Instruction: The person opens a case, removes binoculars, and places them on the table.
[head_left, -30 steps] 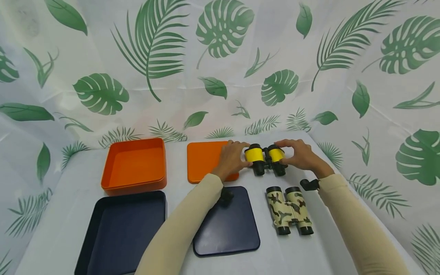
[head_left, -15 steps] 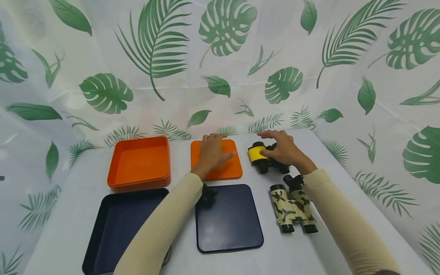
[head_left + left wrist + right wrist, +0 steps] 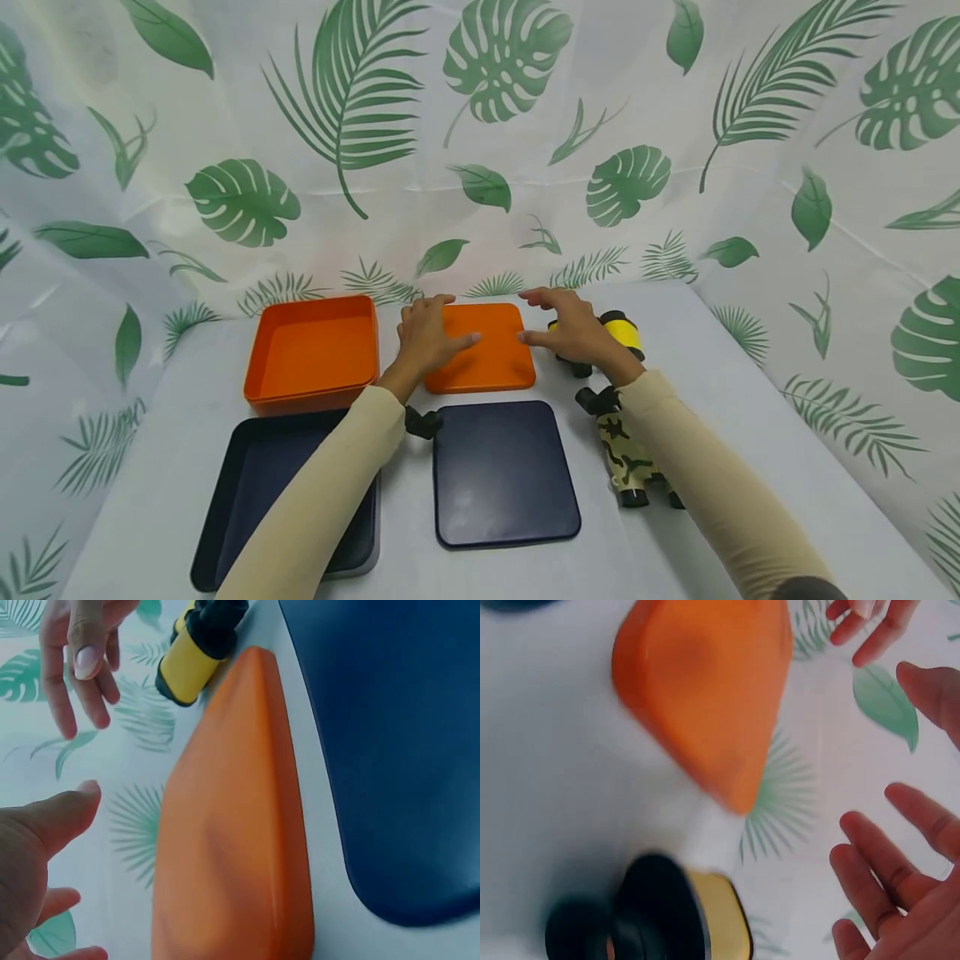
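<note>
The orange lid [image 3: 491,358] lies flat on the table, and my two hands hover on either side of it. Above its left edge is my left hand [image 3: 427,340], fingers spread, holding nothing. My right hand [image 3: 573,329] is over its right side, thumb and fingers apart and also holding nothing. Behind the right hand stand the yellow and black binoculars [image 3: 624,333], partly hidden by it. The left wrist view shows the lid [image 3: 232,847] apart from the left thumb [image 3: 71,814]. In the right wrist view, fingers [image 3: 870,885] stay clear of the lid [image 3: 705,690].
An orange box [image 3: 315,350] stands at the back left, with a dark blue box [image 3: 247,492] in front of it. A dark blue lid [image 3: 506,475] lies at the front middle. Camouflage binoculars [image 3: 626,458] sit at right, partly behind the right sleeve [image 3: 712,475].
Both hands let go of the yellow binoculars and moved left to the orange lid. The binoculars stay on the table at the back right.
</note>
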`<state>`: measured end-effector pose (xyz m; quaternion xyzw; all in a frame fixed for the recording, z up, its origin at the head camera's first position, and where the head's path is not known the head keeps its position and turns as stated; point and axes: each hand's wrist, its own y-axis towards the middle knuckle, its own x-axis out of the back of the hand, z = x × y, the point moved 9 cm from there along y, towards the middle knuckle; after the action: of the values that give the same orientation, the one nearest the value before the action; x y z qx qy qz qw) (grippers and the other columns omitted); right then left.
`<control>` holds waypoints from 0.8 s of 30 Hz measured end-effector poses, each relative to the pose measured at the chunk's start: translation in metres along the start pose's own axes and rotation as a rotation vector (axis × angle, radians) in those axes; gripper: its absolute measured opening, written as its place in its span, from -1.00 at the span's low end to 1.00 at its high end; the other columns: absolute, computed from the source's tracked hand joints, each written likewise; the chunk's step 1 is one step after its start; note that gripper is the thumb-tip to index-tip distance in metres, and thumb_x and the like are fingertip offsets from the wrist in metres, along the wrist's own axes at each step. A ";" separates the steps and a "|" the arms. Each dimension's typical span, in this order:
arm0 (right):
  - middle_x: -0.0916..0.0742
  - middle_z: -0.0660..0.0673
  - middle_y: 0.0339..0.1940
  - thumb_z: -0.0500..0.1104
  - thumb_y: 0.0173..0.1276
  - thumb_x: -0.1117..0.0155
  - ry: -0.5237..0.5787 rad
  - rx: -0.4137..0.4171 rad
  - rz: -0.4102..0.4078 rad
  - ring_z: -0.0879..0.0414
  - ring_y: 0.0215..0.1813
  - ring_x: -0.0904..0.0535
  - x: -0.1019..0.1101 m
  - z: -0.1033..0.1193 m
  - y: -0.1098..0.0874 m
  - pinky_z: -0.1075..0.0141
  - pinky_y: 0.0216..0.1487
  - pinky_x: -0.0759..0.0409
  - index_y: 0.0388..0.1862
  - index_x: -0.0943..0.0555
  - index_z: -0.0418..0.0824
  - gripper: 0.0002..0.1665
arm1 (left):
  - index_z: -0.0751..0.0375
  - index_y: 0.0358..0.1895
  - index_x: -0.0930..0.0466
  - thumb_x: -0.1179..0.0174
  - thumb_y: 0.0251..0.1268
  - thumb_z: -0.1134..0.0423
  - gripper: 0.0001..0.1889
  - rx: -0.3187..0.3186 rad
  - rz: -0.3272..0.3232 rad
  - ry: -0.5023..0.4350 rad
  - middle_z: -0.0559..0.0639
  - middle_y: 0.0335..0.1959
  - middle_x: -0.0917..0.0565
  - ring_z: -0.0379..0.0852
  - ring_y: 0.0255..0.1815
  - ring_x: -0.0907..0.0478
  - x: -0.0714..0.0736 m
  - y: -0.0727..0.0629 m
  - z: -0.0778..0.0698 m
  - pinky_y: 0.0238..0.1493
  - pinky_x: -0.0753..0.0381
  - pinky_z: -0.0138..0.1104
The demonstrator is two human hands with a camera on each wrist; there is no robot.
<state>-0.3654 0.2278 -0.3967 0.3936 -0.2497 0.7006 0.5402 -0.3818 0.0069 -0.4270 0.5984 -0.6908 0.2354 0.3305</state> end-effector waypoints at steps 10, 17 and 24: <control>-0.49 -0.29 0.56 0.12 0.35 -0.55 0.054 -0.083 0.060 -0.26 0.48 -0.46 -0.033 0.008 0.008 -0.19 0.38 -0.58 0.66 -0.31 -0.07 0.00 | 0.04 0.62 -0.28 -0.57 0.21 -0.07 -0.05 0.078 0.045 -0.023 0.28 0.52 -0.37 0.30 0.45 -0.25 0.010 -0.009 0.027 0.47 -0.38 0.14; -0.44 -0.33 0.57 0.17 0.32 -0.57 0.042 -0.155 0.112 -0.27 0.52 -0.40 -0.053 0.001 0.008 -0.22 0.49 -0.49 0.72 -0.19 -0.12 0.15 | 0.03 0.65 -0.24 -0.60 0.18 -0.02 0.00 0.131 0.088 -0.078 0.27 0.54 -0.39 0.26 0.49 -0.25 0.006 -0.011 0.044 0.53 -0.39 0.11; -0.40 -0.38 0.58 0.16 0.29 -0.59 0.033 -0.218 0.119 -0.27 0.56 -0.33 -0.065 -0.009 0.007 -0.23 0.60 -0.35 0.74 -0.12 -0.19 0.23 | 0.03 0.66 -0.21 -0.60 0.20 0.09 0.00 0.157 0.121 -0.147 0.25 0.60 -0.38 0.25 0.60 -0.22 0.000 -0.012 0.054 0.61 -0.33 0.13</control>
<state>-0.3679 0.1965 -0.4544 0.3057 -0.3385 0.7064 0.5413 -0.3791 -0.0342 -0.4637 0.5951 -0.7275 0.2639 0.2164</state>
